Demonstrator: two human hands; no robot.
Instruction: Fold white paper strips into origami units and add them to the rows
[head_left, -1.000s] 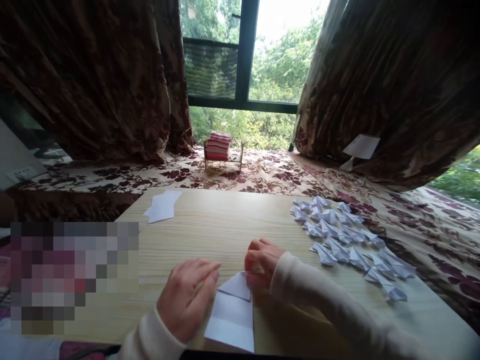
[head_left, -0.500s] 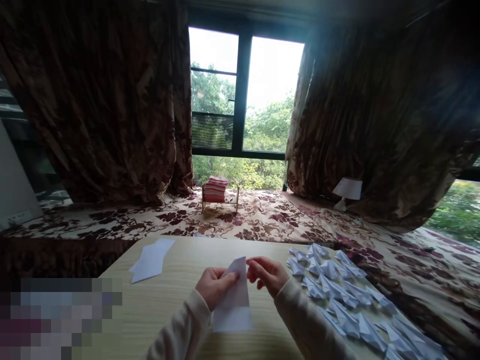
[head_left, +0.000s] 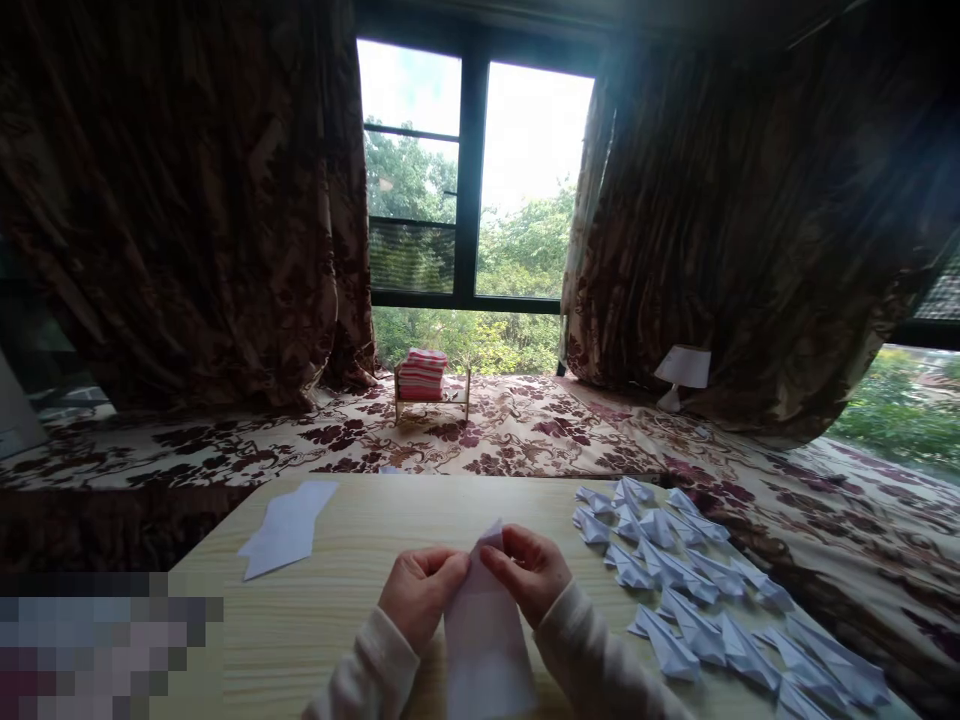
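A sheet of white paper [head_left: 487, 640], its top narrowed to a folded point, is held upright over the near part of the table. My left hand [head_left: 424, 595] pinches its upper left edge between thumb and fingers. On the other edge, close to the tip, my right hand [head_left: 531, 572] grips with thumb and index finger. Loose white sheets [head_left: 289, 530] lie on the table to the left. Several folded paper planes [head_left: 675, 570] stand in rows at the right.
The pale wooden table [head_left: 360, 520] meets a ledge with a flowered cover [head_left: 525, 425]. A small wooden rack with pink striped cloths [head_left: 422, 375] and a white lamp [head_left: 684, 368] stand on it. Dark curtains [head_left: 247, 200] flank the window. The lower left corner is pixelated.
My right hand has moved onto the paper and now pinches its top beside my left hand. The paper's tip has become narrower. The camera view has shifted slightly.
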